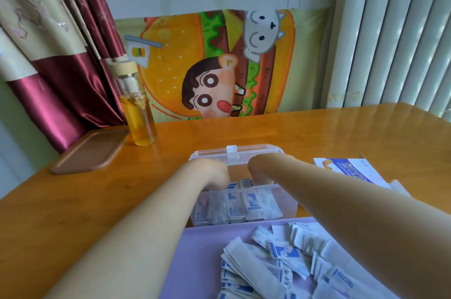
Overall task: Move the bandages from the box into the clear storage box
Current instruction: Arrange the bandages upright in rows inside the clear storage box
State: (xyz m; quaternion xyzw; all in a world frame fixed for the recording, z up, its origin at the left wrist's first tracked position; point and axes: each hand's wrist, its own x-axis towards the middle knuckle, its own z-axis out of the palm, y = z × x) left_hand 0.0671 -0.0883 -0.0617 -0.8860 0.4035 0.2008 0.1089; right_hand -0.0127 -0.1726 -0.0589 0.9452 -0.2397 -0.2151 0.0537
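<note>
**Both hands down in the clear box, seating the row**

Your left hand and right hand both reach over the near wall of the clear storage box. Fingers are hidden behind wrists and plastic, so you cannot tell from this view whether either is holding a strip or only pressing.

Inside, bandages stand on end in a row against the near wall, their white-and-blue paper wrappers showing hazily through it. To seat them well, keep the wrappers upright and square, nudge them together from both ends, and avoid bending the thin paper. Watch the hinged lid, which stands open at the far side of the box.

A loose pile of wrapped strips lies on the lilac tray at the table's near edge, so plenty remains to move. The printed cardboard box lies toward the right edge. Further off, a glass bottle of amber liquid and a brown tray sit toward the far left corner of the glossy wooden table.
</note>
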